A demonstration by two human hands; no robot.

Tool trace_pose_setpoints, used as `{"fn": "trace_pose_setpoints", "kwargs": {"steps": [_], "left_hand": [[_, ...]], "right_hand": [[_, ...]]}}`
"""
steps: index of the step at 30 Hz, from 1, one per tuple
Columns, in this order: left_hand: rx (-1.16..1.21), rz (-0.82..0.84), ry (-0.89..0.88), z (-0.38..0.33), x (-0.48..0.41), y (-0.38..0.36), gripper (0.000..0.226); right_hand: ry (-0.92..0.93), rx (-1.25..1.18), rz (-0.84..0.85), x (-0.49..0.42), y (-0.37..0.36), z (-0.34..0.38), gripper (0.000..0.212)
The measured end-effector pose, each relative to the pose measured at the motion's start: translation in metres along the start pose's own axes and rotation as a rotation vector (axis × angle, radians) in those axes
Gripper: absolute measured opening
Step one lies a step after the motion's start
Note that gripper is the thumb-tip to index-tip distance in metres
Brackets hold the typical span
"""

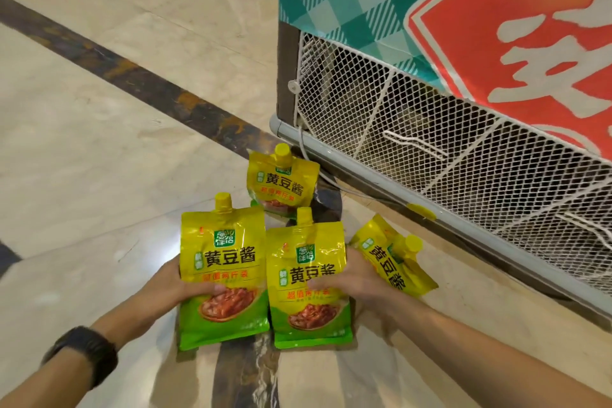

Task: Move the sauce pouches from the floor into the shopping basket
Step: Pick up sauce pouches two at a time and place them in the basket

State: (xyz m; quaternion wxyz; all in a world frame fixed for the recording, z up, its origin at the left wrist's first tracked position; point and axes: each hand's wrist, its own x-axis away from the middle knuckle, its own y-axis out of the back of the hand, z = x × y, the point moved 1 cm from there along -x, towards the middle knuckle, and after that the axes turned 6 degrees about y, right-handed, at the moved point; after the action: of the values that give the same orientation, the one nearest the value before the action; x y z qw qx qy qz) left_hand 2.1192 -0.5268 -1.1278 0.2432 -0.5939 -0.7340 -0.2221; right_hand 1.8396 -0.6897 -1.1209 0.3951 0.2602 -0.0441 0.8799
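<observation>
Several yellow-green sauce pouches with yellow spout caps are in view. My left hand [180,283] grips one pouch [222,272] by its left edge, thumb on its front, and holds it upright. My right hand [354,281] grips a second upright pouch [309,285] by its right edge. A third pouch [283,184] stands on the floor behind them, near the cabinet corner. A fourth pouch [394,258] lies tilted on the floor just right of my right hand. No shopping basket is in view.
A display cabinet [447,142] with white mesh panels, a grey base rail and a teal-and-red banner fills the right side. The beige tiled floor [99,159] has a dark diagonal stripe. Someone's shoes show at the top left.
</observation>
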Motion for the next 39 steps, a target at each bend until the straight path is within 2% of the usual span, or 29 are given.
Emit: {"fn": "trace_pose_setpoints", "kwargs": {"steps": [3, 6, 8, 11, 13, 15, 18, 23, 26, 29, 32, 35, 39], "left_hand": [[0.033, 0.107, 0.127, 0.012, 0.005, -0.002, 0.072], [0.064, 0.016, 0.131, 0.026, 0.005, -0.011, 0.068], [0.067, -0.039, 0.121, 0.029, 0.004, -0.017, 0.075], [0.095, -0.130, 0.129, 0.035, 0.003, -0.019, 0.068], [0.093, -0.176, 0.138, 0.041, 0.001, -0.020, 0.078], [0.115, -0.216, 0.146, 0.044, 0.002, -0.021, 0.084], [0.155, -0.227, 0.141, 0.044, 0.004, -0.024, 0.074], [0.175, -0.221, 0.149, 0.051, 0.000, -0.022, 0.093], [0.184, -0.185, 0.162, 0.048, -0.004, -0.018, 0.097], [0.189, -0.127, 0.174, 0.043, -0.006, -0.016, 0.096], [0.219, -0.071, 0.176, 0.041, -0.002, -0.018, 0.092], [0.243, -0.017, 0.173, 0.043, 0.005, -0.019, 0.085], [0.276, -0.067, 0.168, 0.046, 0.016, -0.022, 0.095]], "right_hand": [[-0.007, 0.005, 0.030, -0.001, -0.003, 0.005, 0.052], [-0.011, -0.042, 0.038, -0.004, -0.003, 0.008, 0.049], [-0.027, -0.117, 0.008, -0.004, -0.004, -0.001, 0.057], [-0.059, -0.187, -0.125, -0.001, -0.014, -0.021, 0.072], [-0.073, -0.164, -0.179, -0.001, -0.020, -0.028, 0.075], [-0.100, -0.149, -0.161, -0.002, -0.020, -0.030, 0.071], [-0.169, -0.232, -0.079, 0.000, -0.015, -0.033, 0.063], [-0.218, -0.295, -0.002, 0.005, -0.018, -0.037, 0.068], [-0.288, -0.333, 0.052, 0.003, -0.019, -0.035, 0.076], [-0.306, -0.383, 0.086, 0.004, -0.021, -0.034, 0.070], [-0.285, -0.398, 0.104, 0.005, -0.025, -0.036, 0.086], [-0.229, -0.288, 0.079, 0.008, -0.030, -0.037, 0.102], [-0.154, -0.179, 0.030, 0.011, -0.029, -0.037, 0.112]]}}
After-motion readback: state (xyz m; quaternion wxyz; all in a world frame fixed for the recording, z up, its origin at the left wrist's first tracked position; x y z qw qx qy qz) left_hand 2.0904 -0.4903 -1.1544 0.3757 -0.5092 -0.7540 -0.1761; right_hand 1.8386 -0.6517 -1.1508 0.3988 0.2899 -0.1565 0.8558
